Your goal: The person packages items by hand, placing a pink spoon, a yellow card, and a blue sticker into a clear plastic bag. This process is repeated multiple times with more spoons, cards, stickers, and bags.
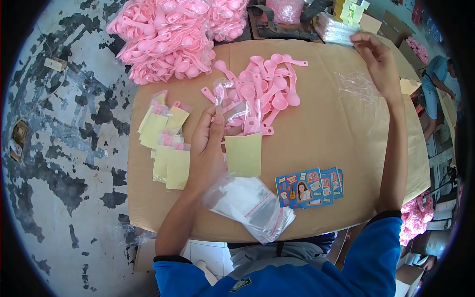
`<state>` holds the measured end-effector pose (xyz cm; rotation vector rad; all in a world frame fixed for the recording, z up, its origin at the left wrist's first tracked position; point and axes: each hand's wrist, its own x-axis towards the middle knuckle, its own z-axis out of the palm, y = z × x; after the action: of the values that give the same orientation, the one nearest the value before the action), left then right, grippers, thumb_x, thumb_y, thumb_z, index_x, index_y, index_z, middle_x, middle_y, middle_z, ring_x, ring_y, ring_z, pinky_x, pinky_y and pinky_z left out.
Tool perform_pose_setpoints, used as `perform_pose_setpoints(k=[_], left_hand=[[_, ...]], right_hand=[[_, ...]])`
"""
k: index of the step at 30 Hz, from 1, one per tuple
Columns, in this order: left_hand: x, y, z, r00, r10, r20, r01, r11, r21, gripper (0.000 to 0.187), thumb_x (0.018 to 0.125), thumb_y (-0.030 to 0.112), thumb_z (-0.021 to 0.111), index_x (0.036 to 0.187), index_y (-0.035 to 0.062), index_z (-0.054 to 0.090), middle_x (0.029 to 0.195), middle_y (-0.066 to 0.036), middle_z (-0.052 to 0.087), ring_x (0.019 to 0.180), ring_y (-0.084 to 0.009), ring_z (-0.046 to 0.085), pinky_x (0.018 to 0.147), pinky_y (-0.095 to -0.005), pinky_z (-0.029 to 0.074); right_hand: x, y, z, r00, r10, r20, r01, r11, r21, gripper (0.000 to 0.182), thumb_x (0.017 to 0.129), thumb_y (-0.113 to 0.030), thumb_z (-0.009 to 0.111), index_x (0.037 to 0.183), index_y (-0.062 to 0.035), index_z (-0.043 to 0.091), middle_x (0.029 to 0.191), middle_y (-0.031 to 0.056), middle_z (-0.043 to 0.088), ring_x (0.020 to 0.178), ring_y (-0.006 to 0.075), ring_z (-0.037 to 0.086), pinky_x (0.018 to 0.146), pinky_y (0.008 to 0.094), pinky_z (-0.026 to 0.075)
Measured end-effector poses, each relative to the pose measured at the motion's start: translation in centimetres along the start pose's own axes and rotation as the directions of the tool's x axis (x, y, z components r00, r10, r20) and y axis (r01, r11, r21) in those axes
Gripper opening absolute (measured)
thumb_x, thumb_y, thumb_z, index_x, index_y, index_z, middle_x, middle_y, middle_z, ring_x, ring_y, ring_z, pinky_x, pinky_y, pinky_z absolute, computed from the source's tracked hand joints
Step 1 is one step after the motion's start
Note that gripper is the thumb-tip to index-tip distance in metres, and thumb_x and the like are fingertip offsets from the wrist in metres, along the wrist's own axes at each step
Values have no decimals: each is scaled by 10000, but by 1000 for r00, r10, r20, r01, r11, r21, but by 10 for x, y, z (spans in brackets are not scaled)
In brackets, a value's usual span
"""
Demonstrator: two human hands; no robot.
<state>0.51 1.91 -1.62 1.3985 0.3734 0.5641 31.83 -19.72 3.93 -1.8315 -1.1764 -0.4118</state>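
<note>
My left hand is closed on a clear plastic bag, and a pale yellow card shows in its lower part. Behind the bag lies a loose heap of pink measuring spoons. Beneath my left wrist is a stack of clear plastic bags. My right hand is raised at the far right of the table, fingers apart, fingertips beside a bundle of clear plastic packaging. Left of my left hand lie several bagged yellow cards with pink pieces at their tops.
Printed blue cards lie near the table's front edge. A large bag of pink spoons sits at the back left. Crumpled clear film rests on the brown table covering. Another person is at the far right.
</note>
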Motion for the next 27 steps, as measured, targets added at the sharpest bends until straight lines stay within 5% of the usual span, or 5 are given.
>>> perform_pose_setpoints(k=[3, 5, 7, 15, 27], left_hand=[[-2, 5, 10, 999, 46, -11, -46, 998, -31, 376, 1034, 271, 359, 1300, 13, 423, 1109, -58, 583, 855, -71, 604, 647, -191, 499], [-5, 2, 11, 995, 95, 15, -95, 995, -20, 380, 1034, 271, 353, 1301, 8, 417, 1160, -76, 579, 932, -95, 612, 706, -209, 516], [-5, -5, 4, 986, 153, 69, -155, 987, 38, 391, 1034, 272, 350, 1312, 2, 405, 1211, -94, 572, 996, -115, 611, 764, -231, 526], [-4, -3, 6, 985, -108, 137, 151, 921, -358, 414, 1014, 309, 430, 1282, 12, 533, 945, -41, 666, 743, -34, 606, 590, -179, 481], [-7, -1, 10, 999, 41, 24, -37, 990, -136, 449, 1027, 332, 382, 1307, 8, 518, 965, -25, 665, 798, -40, 591, 680, -187, 476]], right_hand=[[-24, -73, 43, 930, 69, 361, -230, 875, 425, 293, 874, -98, 537, 1151, -30, 605, 1009, 38, 647, 905, 126, 576, 778, 284, 472], [-50, -108, 85, 814, -158, 559, -135, 884, 447, 224, 905, -171, 572, 1067, -25, 622, 885, 28, 642, 761, 96, 584, 693, 255, 482], [-62, -144, 105, 735, -38, 677, -337, 846, 414, 222, 883, -146, 658, 1066, -25, 625, 767, -13, 605, 681, 42, 542, 614, 216, 454], [-75, -142, 127, 815, 43, 577, -437, 699, 566, 338, 865, -92, 681, 1195, -47, 618, 691, -45, 541, 626, 26, 499, 570, 200, 429], [-72, -142, 125, 812, 42, 581, -458, 663, 593, 207, 903, -108, 634, 1095, -38, 667, 868, 2, 685, 699, 18, 566, 625, 195, 485]])
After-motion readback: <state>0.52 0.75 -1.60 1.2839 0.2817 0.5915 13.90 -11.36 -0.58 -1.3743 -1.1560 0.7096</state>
